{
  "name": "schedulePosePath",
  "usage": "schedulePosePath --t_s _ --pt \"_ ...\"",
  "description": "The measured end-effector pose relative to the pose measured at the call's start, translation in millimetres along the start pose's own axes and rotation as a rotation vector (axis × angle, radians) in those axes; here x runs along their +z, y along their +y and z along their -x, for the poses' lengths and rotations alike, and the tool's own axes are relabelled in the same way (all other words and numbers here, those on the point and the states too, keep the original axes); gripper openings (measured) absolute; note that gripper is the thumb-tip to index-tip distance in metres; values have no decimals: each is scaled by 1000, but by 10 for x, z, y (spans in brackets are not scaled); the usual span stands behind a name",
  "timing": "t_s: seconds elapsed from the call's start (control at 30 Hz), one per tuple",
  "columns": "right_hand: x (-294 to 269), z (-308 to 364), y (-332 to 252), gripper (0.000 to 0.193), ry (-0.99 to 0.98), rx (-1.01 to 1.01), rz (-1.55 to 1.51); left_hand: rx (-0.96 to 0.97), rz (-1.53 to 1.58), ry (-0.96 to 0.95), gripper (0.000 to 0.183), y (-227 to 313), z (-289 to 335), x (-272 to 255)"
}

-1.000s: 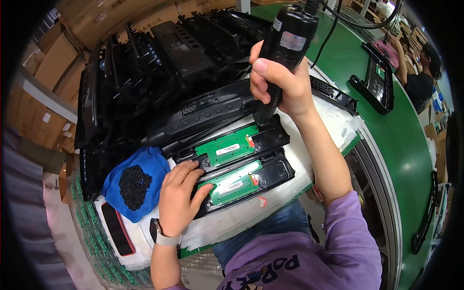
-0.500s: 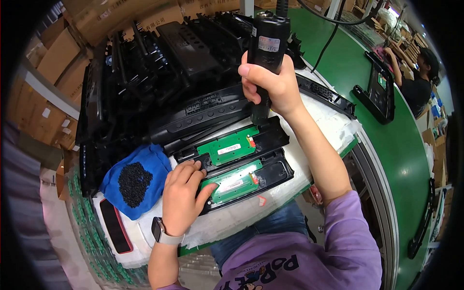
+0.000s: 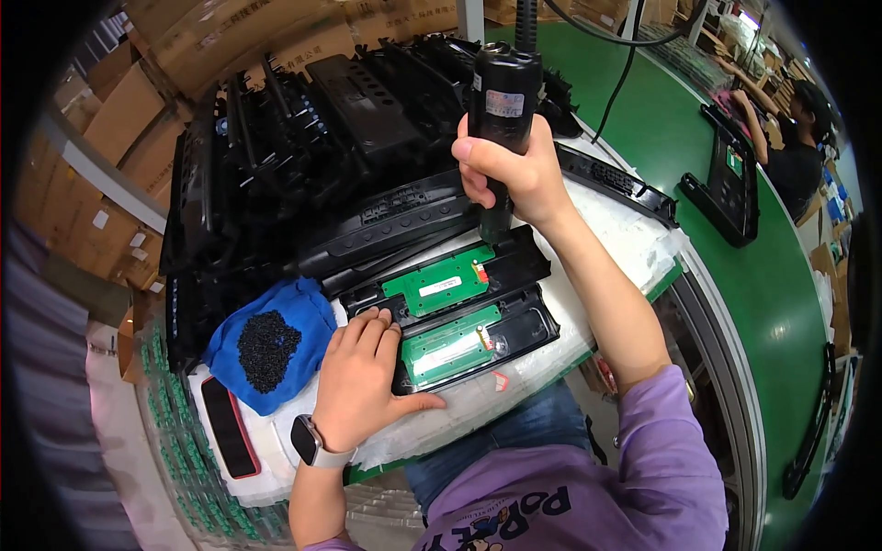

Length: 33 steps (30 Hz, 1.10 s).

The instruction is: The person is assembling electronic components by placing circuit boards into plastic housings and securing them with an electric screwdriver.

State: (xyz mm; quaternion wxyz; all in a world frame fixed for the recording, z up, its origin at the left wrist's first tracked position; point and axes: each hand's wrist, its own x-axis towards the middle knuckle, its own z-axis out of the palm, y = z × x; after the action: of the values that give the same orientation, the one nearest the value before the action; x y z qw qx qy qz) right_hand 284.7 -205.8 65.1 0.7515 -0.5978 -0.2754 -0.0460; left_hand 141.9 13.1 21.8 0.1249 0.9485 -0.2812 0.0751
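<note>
My right hand [image 3: 519, 174] is wrapped round a black electric screwdriver [image 3: 505, 96], held upright with a cable rising from its top. Its lower end meets the right part of the farther black plastic housing [image 3: 525, 255]; the bit itself cannot be made out. A green circuit board [image 3: 418, 292] lies in that housing. Just nearer to me sits a second housing [image 3: 533, 326] with another green board [image 3: 459, 344]. My left hand [image 3: 358, 381] rests palm down at the housings' left ends, thumb stretched out to the right, holding nothing.
Small black screws [image 3: 266, 349] are heaped on a blue cloth [image 3: 315, 312] at left, beside a red-edged phone [image 3: 230, 432]. Black plastic parts [image 3: 358, 101] are piled behind. Across the green table [image 3: 661, 119], a co-worker [image 3: 799, 147] sits near another black housing [image 3: 726, 193].
My left thumb has lifted off the nearer board and swung out below it toward me. The screwdriver has dropped slightly and stays in my right hand.
</note>
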Motion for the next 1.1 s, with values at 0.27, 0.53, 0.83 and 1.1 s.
schedulePosePath --t_s 0.27,0.53,0.83,1.1 --pt "3 73 -68 17 28 -62 15 -47 -41 82 79 80 -30 124" --pt "-312 151 -262 33 -206 -348 -570 -77 -90 173 76 163 -76 78" --pt "-182 261 -400 38 -179 -328 -594 -802 -514 269 22 -744 415 -232" --pt "-187 227 -310 40 -212 -310 -537 -802 -470 290 10 -934 461 -169"
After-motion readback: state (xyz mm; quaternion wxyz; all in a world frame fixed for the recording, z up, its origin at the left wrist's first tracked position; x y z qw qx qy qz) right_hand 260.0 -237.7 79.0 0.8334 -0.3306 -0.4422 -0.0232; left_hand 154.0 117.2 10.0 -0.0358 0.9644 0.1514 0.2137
